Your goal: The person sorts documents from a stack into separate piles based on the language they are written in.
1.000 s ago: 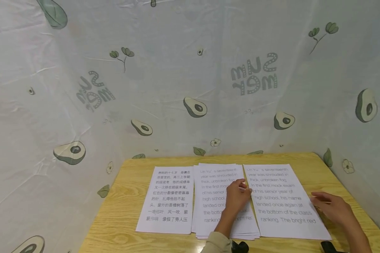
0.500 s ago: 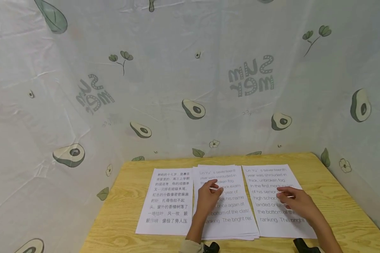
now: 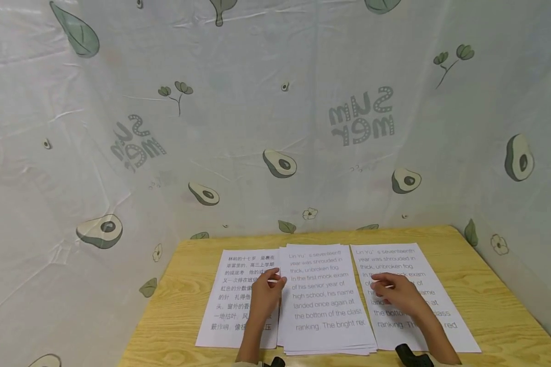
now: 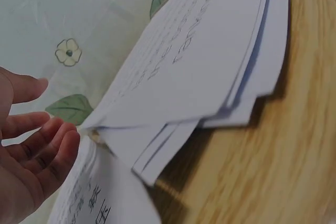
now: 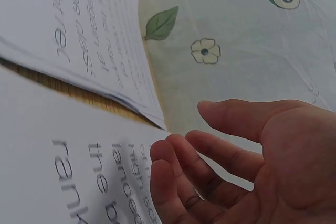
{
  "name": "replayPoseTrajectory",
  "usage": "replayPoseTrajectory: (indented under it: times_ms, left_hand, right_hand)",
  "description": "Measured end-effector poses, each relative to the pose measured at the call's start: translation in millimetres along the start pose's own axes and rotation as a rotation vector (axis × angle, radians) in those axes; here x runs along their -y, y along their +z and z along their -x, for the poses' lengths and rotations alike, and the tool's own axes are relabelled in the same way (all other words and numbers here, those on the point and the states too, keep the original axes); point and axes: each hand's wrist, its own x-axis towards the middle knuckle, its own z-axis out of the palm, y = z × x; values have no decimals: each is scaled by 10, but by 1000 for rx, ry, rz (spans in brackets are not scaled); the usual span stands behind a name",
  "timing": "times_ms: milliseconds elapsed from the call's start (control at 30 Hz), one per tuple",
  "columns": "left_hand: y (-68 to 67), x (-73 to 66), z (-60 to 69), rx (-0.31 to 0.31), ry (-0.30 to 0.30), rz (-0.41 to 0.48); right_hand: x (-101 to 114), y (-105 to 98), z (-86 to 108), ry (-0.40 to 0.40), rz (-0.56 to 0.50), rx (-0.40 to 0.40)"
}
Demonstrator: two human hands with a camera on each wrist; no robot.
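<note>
Between bench [image 3: 170, 300] edges, left hand [image 3: 265, 294] and right hand [image 3: 398, 294] are held half-open, empty; sheets [image 3: 323, 300] are best lifted edge-first.

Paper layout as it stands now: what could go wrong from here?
1. The middle stack has staggered edges, so a grab might take only some of its sheets or skew it further.
2. The left hand is beside the narrow gap between the left sheet and that stack; a sideways sweep could drag either.
3. The stack's top page and the right sheet show matching English text, so they might get mixed up.
</note>
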Motion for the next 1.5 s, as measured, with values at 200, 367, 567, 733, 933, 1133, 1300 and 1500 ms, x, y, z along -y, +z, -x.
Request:
replayPoseTrajectory:
  times_ms: [200,367,567,733,933,1133,1300,1500]
  left_hand:
    - [-108,72,-1,-8,-20,-23]
    - [-106,127,-13,16,-49,-16]
    - [-98,157,2,37,-52,-25]
    - [-98,160,-5,49,-22,-50]
    - [-98,139,-17,65,-16,-71]
    - [-53,125,-5,82,-28,-103]
    - [2,137,20,99,-10,-137]
    - [40,154,14,84,53,-190]
  right_hand:
    - [48,160,-45,-12,-30,-6]
    - [36,271,-80,-10,-27,-21]
    - [21,372,-97,2,31,-57]
    - [58,411,-100,4,58,-65]
    - [65,425,-109,4,76,-65]
    - [77,449,-103,25,87,-52]
    - [77,464,-102,19,117,-41]
    - [77,463,-132,-17,161,-36]
